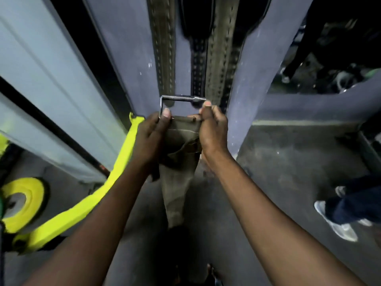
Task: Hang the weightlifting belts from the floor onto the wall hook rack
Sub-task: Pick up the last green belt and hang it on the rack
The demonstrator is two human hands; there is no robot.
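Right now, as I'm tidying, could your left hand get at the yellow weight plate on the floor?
Probably not: the left hand is gripping the olive belt by its metal buckle, and the yellow weight plate lies far below.

Hanging belts (218, 65) fill the wall ahead; yellow frame (86, 201) crowds the left, open floor (299, 162) right

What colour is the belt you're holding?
Olive-brown belt with a silver metal buckle; shows best in the head view.
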